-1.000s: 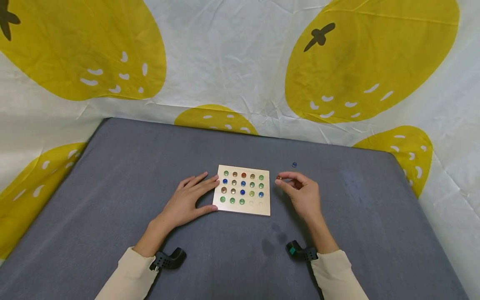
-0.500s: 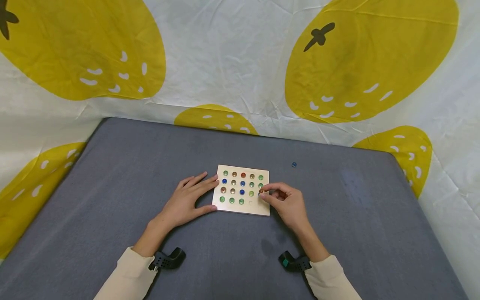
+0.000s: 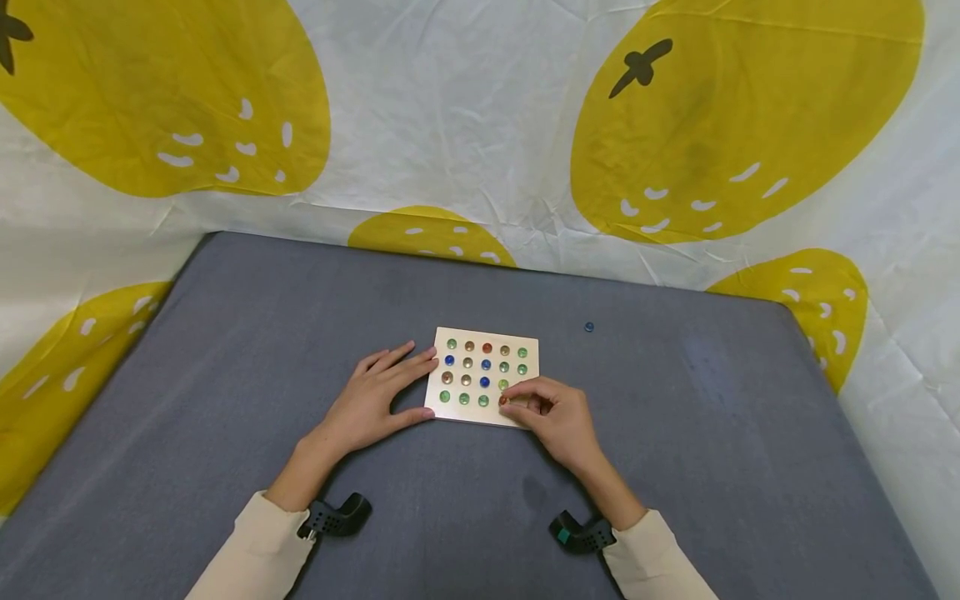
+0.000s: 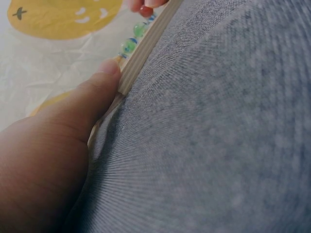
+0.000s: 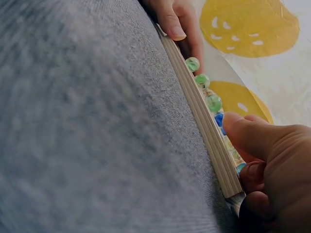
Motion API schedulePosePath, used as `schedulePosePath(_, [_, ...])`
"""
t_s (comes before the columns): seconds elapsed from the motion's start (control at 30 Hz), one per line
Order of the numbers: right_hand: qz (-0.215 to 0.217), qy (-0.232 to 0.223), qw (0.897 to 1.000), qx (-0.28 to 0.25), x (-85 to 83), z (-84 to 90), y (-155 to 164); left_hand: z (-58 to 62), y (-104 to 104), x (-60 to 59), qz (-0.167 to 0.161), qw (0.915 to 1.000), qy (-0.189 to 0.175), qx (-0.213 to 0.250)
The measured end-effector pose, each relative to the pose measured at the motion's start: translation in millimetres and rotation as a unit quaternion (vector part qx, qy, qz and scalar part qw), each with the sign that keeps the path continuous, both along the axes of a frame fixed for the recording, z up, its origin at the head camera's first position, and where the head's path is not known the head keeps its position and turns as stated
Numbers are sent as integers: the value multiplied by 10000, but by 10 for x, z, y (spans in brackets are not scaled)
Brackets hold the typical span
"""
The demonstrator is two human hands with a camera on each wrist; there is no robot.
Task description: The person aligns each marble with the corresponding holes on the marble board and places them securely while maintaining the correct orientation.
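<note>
A pale wooden board (image 3: 474, 413) with rows of glass marbles in green, amber, blue and red lies on the table. Spread beside its left edge, my left hand (image 3: 371, 402) touches the board with fingertips and thumb tip; the left wrist view has that thumb (image 4: 99, 82) against the board's corner. My right hand (image 3: 561, 419) pinches a reddish-orange marble (image 3: 503, 401) between thumb and forefinger, at the fourth spot of the front row. This hand covers the board's front right corner. In the right wrist view, green marbles (image 5: 214, 102) line the near edge.
A lone blue marble (image 3: 589, 327) lies on the grey cloth-covered table (image 3: 660, 383), beyond the board to the right. Behind the table hangs a white curtain (image 3: 450, 108) with yellow fruit prints. Each wrist wears a black camera mount (image 3: 341, 515).
Carrying the reddish-orange marble, my right hand has moved left from beside the board to its front row. My left hand has stayed at the left edge.
</note>
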State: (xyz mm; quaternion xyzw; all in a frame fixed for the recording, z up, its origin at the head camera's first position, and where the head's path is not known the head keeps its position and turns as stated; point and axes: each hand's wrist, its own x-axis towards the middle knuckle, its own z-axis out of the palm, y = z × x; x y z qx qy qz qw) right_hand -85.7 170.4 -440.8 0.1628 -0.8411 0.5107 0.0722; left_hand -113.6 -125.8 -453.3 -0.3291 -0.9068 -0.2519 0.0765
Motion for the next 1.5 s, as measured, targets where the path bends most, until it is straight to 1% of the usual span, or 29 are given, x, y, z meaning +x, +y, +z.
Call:
schedulePosePath(0.1, [57, 204, 9997, 79, 3, -3, -14, 9, 4, 2, -3, 10000, 9, 10])
schedulePosePath(0.23, [70, 356, 9992, 153, 2, -4, -15, 22, 11, 4, -7, 10000, 10, 30])
schedulePosePath(0.53, [280, 387, 9986, 233, 0, -8, 2, 33, 16, 17, -10, 10000, -33, 2])
schedulePosePath(0.7, [330, 489, 9980, 244, 5, -15, 3, 25, 14, 31, 18, 10000, -51, 0])
schedulePosePath(0.93, [323, 663, 9971, 200, 148, 343, -121, 14, 17, 34, 14, 10000, -57, 57])
schedulePosePath(1.17, [399, 600, 9974, -48, 132, 369, -115, 38, 10, 42, 17, 10000, -75, 44])
schedulePosePath(1.27, [230, 522, 9983, -129, 121, 402, -99, 40, 5, 51, 21, 9999, -97, 50])
schedulePosePath(1.33, [37, 400, 9990, -176, 106, 442, -64, 38, 3, 53, 29, 9999, -100, 46])
schedulePosePath(1.43, [-353, 164, 9992, -122, 60, 529, 41, 34, 8, 47, 34, 10000, -63, 39])
schedulePosePath(1.5, [-690, -11, 9976, -110, 12, 587, 146, 38, 19, 39, 21, 10000, -39, 48])
